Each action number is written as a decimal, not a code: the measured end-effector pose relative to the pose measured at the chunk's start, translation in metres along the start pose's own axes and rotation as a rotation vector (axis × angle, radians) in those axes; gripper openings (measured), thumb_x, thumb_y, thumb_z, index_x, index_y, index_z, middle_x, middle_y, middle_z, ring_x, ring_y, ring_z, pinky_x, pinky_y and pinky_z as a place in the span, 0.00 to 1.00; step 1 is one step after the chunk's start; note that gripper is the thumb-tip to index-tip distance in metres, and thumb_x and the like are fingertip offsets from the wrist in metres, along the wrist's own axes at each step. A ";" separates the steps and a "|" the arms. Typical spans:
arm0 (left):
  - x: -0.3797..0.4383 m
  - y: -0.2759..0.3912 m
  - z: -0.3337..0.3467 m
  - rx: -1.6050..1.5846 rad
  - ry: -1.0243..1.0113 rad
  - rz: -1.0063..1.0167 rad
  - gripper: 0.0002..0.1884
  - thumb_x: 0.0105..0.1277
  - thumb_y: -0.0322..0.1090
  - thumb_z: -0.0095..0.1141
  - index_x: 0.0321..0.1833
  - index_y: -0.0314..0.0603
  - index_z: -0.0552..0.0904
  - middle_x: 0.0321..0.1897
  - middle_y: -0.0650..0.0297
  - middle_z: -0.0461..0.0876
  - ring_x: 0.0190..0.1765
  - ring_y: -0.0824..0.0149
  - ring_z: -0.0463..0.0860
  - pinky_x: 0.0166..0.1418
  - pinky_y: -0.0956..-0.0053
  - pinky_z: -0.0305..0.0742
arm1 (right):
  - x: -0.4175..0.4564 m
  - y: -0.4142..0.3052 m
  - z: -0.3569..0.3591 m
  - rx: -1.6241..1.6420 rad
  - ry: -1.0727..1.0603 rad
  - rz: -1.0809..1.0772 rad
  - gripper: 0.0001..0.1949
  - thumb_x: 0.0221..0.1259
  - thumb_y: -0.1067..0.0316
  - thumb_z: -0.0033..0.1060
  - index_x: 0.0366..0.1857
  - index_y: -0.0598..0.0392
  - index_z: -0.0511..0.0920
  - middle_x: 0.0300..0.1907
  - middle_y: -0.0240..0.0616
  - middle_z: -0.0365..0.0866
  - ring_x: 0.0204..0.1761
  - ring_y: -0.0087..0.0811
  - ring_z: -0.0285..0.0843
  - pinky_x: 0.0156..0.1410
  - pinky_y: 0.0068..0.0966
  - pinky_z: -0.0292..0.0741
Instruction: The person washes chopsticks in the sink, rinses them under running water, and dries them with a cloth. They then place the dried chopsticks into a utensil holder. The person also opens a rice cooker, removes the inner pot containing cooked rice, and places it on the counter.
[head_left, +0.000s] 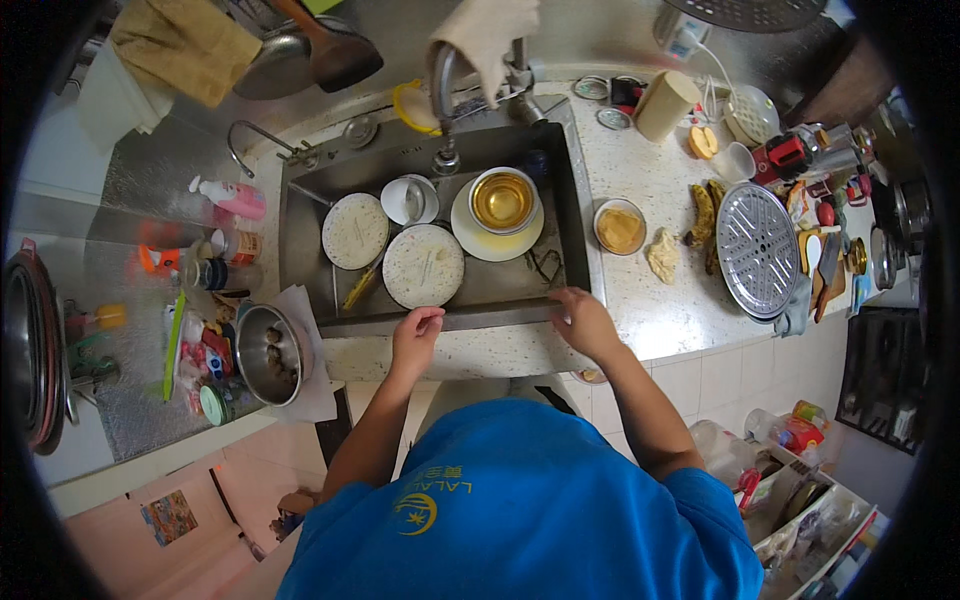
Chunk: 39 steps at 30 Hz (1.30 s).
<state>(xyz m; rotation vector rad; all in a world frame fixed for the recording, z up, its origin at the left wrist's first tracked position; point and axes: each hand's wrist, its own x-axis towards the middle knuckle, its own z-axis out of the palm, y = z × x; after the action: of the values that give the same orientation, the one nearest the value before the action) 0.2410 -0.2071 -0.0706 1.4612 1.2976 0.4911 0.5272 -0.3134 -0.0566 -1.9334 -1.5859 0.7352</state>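
Observation:
My left hand (418, 339) hangs over the front rim of the steel sink (495, 315), close to a speckled round plate (424, 266); I see nothing in it. At the sink's front right corner is my right hand (586, 322), fingers loosely bent and without any object. Inside the sink, a second speckled plate (355, 231) leans at the left. Behind them, white bowls (396, 199) sit with a clear glass or cup. A gold-coloured bowl (502, 199) rests on a pale plate (480, 244) at the back right. The faucet (446, 157) reaches over the basin.
Left of the sink are a pink pump bottle (234, 199), jars and a steel bowl (253, 367) holding brown lumps. On the right counter stand a small bowl with pancake-like food (619, 227), bananas (703, 216), a perforated steamer tray (757, 251) and a knife (827, 274).

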 end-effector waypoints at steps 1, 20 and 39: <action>0.006 -0.008 -0.008 -0.026 0.003 0.041 0.07 0.67 0.28 0.55 0.45 0.36 0.81 0.37 0.65 0.84 0.40 0.76 0.80 0.45 0.81 0.73 | 0.012 -0.002 0.003 -0.038 -0.011 0.010 0.12 0.50 0.68 0.62 0.39 0.58 0.79 0.40 0.50 0.81 0.45 0.51 0.78 0.51 0.41 0.74; 0.212 -0.244 -0.094 0.491 -0.223 -0.643 0.15 0.61 0.33 0.53 0.48 0.31 0.80 0.48 0.43 0.80 0.52 0.46 0.80 0.54 0.59 0.74 | 0.086 -0.072 0.078 -0.084 -0.146 0.128 0.14 0.55 0.68 0.61 0.45 0.60 0.79 0.42 0.51 0.81 0.46 0.50 0.78 0.53 0.40 0.74; 0.183 -0.125 -0.111 0.803 -0.006 0.110 0.03 0.51 0.29 0.64 0.27 0.39 0.84 0.23 0.59 0.84 0.29 0.66 0.83 0.37 0.71 0.76 | 0.014 -0.048 0.043 -0.016 0.096 0.119 0.15 0.51 0.68 0.60 0.43 0.58 0.77 0.39 0.49 0.80 0.44 0.47 0.79 0.50 0.40 0.75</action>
<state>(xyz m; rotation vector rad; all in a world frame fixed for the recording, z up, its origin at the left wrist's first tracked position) 0.1518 -0.0171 -0.2025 2.1923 1.4946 0.0097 0.4654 -0.2883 -0.0549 -2.0567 -1.4343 0.6688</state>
